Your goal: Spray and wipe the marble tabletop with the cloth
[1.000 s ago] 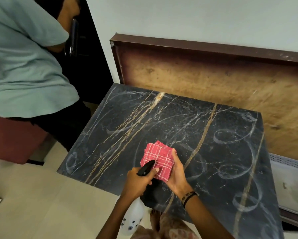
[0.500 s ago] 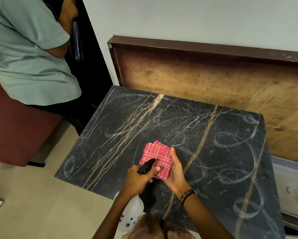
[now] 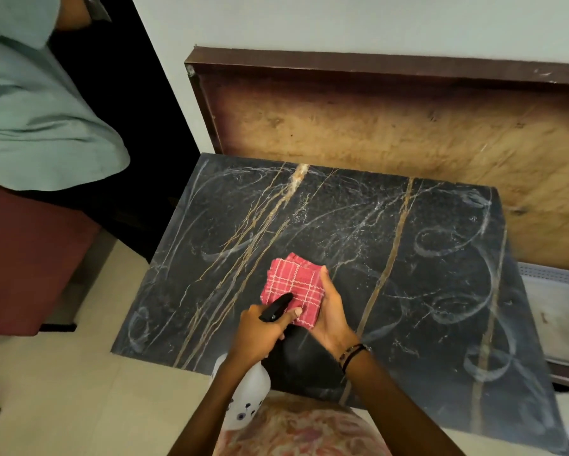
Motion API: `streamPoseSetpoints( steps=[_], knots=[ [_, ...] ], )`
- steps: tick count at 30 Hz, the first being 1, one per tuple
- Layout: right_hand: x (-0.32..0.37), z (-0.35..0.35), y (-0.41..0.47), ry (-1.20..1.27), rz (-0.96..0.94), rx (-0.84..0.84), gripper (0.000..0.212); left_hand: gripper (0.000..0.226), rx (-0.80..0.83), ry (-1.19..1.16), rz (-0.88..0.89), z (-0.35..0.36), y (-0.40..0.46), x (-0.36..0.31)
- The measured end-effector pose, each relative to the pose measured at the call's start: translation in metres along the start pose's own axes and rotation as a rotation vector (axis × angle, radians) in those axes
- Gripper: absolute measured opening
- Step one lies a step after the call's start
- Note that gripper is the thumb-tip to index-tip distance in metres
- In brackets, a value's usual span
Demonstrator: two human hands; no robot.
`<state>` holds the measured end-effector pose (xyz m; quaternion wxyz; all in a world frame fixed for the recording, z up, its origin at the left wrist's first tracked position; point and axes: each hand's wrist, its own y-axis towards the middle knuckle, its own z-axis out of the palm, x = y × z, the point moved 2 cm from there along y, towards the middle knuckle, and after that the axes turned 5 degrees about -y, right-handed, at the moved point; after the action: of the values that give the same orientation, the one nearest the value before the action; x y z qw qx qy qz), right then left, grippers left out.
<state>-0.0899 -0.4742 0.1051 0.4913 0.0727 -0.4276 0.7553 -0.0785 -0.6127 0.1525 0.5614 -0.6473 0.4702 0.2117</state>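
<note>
The left hand point(image 3: 258, 335) was closed around the neck of a white spray bottle point(image 3: 247, 396), with its black nozzle point(image 3: 276, 307) pointed at the cloth point(image 3: 294, 286). The right hand point(image 3: 331, 315) held the folded red checked cloth from its right side, fingers beneath and thumb at the edge. Both hands were close together above the near-centre of the black marble tabletop point(image 3: 408, 258), which carried pale swirl streaks. A second person's green shirt point(image 3: 30, 110) was at far left.

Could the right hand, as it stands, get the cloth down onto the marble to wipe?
Probably yes. The right hand already holds the cloth just above the marble, and nothing lies on the stone below; only the left hand with the spray bottle sits close.
</note>
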Motion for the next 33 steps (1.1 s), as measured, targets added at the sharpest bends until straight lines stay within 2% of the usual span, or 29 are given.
streamPoseSetpoints(
  steps=[7,10,12,15,18,20,22,24,26,30,33],
  knots=[
    [-0.043,0.030,0.014,0.075,-0.047,-0.094,0.065,0.032,0.061,0.050,-0.034,-0.050,0.011,0.023],
    [-0.057,0.041,0.014,-0.051,-0.051,-0.143,0.062,0.031,0.095,-0.013,-0.023,-0.075,0.008,0.031],
    [-0.062,0.045,0.011,-0.227,-0.093,-0.177,0.062,0.027,0.009,-0.122,-0.036,-0.096,0.005,0.036],
    [-0.071,0.054,0.003,-0.702,-0.412,-0.099,0.049,0.023,-0.129,-0.299,-0.040,-0.132,0.004,0.045],
    [-0.103,0.054,0.004,-1.620,-0.683,-0.088,0.056,0.023,-0.172,-0.282,0.040,-0.163,0.007,0.050],
    [-0.137,0.049,0.006,-2.097,-0.651,0.003,0.063,0.030,-0.179,-0.225,0.069,-0.179,0.012,0.055],
    [-0.165,0.041,0.006,-2.363,-0.518,0.098,0.075,0.035,-0.183,-0.189,0.089,-0.191,0.016,0.061],
    [-0.172,0.037,0.009,-2.326,-0.519,0.089,0.082,0.031,-0.181,-0.160,0.099,-0.202,0.019,0.067],
    [-0.169,0.031,0.012,-2.235,-0.540,0.023,0.079,0.028,-0.183,-0.164,0.106,-0.211,0.021,0.073],
    [-0.167,0.028,0.022,-2.282,-0.490,-0.043,0.074,0.031,-0.188,-0.176,0.125,-0.224,0.024,0.082],
    [-0.171,0.052,0.046,-2.271,-0.490,-0.074,0.073,0.036,-0.198,-0.193,0.132,-0.229,0.025,0.089]
  ],
)
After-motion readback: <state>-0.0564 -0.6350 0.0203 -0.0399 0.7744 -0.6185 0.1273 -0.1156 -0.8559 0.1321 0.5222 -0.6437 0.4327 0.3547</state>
